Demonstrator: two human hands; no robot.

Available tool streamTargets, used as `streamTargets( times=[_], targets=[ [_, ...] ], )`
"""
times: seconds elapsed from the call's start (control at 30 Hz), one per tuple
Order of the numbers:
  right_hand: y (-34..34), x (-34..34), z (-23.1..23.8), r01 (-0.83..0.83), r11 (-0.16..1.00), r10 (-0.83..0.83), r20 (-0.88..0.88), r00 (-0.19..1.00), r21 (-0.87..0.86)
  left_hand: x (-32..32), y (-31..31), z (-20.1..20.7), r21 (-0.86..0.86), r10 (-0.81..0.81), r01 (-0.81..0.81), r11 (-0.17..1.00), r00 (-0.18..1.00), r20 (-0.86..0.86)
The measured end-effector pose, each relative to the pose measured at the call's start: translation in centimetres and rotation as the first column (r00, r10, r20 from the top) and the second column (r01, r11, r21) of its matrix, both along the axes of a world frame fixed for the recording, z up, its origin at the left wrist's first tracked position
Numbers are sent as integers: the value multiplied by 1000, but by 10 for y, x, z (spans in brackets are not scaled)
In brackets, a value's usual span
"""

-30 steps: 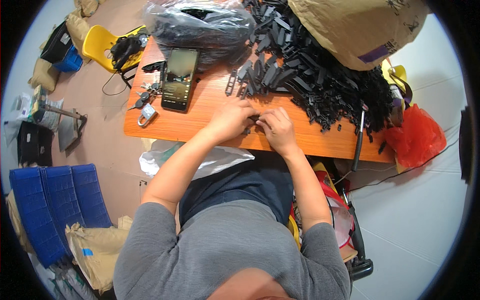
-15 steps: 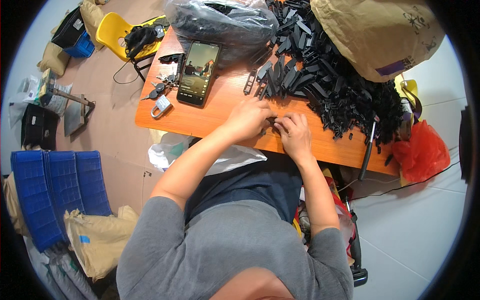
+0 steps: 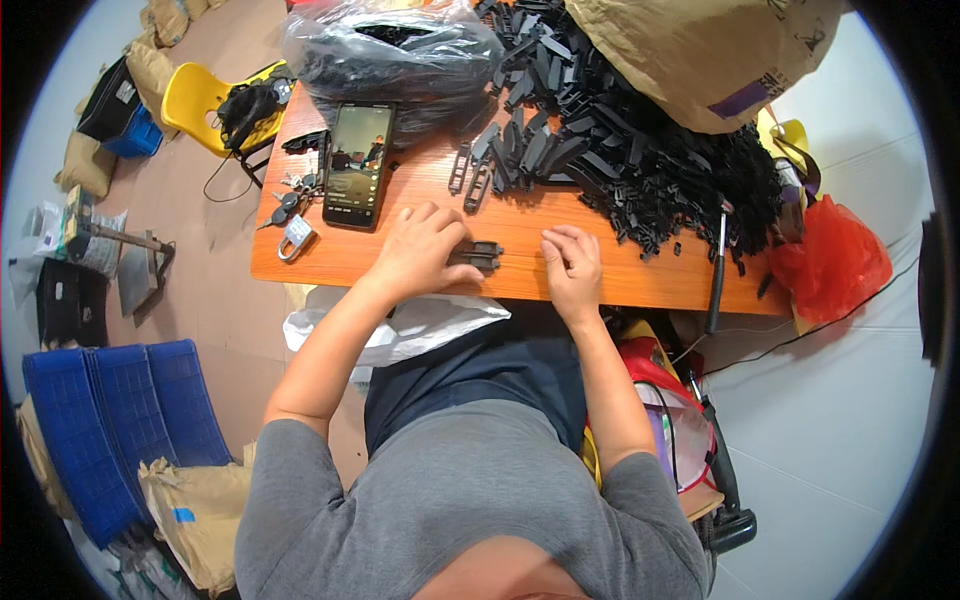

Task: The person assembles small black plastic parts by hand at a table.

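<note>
My left hand [image 3: 428,252] rests near the table's front edge, fingers bent round one end of some flat, dark slotted plastic parts [image 3: 484,256] lying side by side. Its palm hides their left ends. To the right, apart from those parts, my right hand [image 3: 573,268] hovers at the table edge with fingers loosely bent and thumb apart; nothing shows in it. Beyond my hands lie two similar slotted frames [image 3: 477,188]. A big heap of black plastic pieces [image 3: 620,150] covers the table's right side, larger shells at the left and small clips at the near right.
On the wooden table [image 3: 400,275] are a phone [image 3: 357,165], a padlock [image 3: 296,240], keys [image 3: 287,205] and a clear bag of black parts [image 3: 395,60]. A paper sack [image 3: 710,60] overhangs the heap. A black-handled tool [image 3: 716,270] and red bag [image 3: 835,255] are at right.
My hands have moved apart; the left has shifted left, uncovering the dark slotted parts beside it. The view has shifted a little, so the table items appear further left.
</note>
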State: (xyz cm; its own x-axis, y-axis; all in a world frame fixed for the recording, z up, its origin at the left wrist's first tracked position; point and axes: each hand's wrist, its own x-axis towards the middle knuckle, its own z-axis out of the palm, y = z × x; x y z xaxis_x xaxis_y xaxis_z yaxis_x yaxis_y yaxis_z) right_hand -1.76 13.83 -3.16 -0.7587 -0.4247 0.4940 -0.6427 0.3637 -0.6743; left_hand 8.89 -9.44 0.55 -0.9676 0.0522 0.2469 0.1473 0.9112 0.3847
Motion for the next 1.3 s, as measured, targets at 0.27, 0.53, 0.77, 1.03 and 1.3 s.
streamTargets(
  times=[0.27,0.53,0.77,1.03,1.3],
  targets=[
    [25,-56,6,377,893,-301,-298,906,245,-53,22,-4,-18,342,-343,939,938,-59],
    [5,-70,16,324,836,-121,-427,896,444,-61,9,-12,-108,406,-405,908,914,-20],
    [14,-39,14,74,964,-35,-156,987,255,-51,-8,-13,-21,261,-264,964,960,-98],
    [34,-17,1,69,963,35,-372,928,262,-37,-13,-9,197,80,-75,978,997,-20],
    [32,6,21,157,895,8,-368,930,417,-28,-14,-15,505,67,-125,854,989,132]
  ],
)
